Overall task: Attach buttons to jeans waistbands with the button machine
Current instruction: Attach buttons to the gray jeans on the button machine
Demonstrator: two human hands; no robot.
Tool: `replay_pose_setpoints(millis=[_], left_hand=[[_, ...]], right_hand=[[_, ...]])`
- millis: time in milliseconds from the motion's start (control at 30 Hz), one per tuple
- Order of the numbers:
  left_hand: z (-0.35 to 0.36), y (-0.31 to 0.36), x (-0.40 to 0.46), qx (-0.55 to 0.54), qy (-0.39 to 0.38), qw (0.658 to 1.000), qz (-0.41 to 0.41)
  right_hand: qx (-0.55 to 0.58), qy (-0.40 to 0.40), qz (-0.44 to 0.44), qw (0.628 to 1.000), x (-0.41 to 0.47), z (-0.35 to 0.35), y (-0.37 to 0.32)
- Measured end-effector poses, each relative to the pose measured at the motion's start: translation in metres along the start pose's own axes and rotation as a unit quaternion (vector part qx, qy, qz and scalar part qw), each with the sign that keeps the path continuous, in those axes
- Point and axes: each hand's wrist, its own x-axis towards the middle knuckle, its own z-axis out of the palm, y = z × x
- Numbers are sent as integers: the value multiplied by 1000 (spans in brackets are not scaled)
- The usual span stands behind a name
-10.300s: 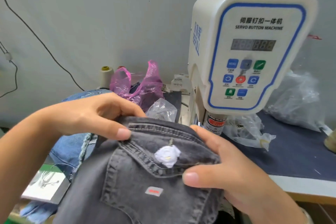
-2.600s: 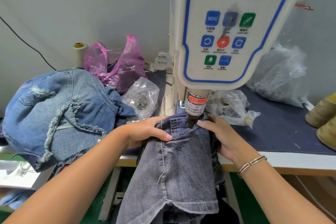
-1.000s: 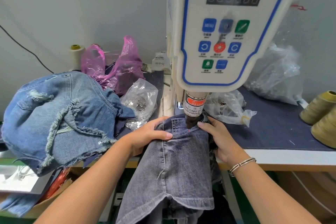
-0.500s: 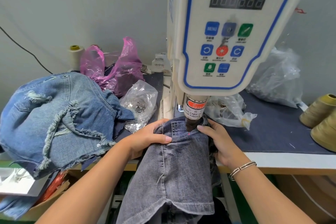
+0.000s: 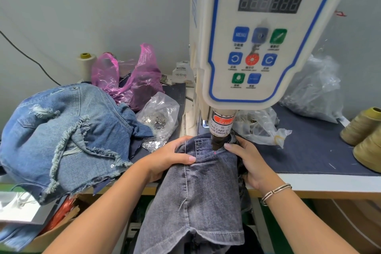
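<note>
Grey denim shorts hang off the table's front edge, their waistband tucked under the white servo button machine. The machine's dark punch head stands on the waistband, with a small red dot of light on the cloth just below it. My left hand grips the waistband's left side, thumb on top. My right hand holds the right side, its fingertip right beside the punch. No button is visible under the punch.
A heap of blue frayed denim lies at the left. Behind it are a clear bag of metal buttons, a pink bag and a thread cone. Clear bags and olive thread cones sit on the dark mat at the right.
Both hands stay on the waistband under the punch. The view has tilted slightly, and the hands and cloth have barely shifted since half a second ago.
</note>
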Motion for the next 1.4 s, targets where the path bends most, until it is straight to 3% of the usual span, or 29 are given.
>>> replay_pose_setpoints(millis=[1400], left_hand=[[3, 3, -3, 0, -9, 1000, 8]], right_hand=[[-2, -8, 4, 1000, 0, -1, 0]])
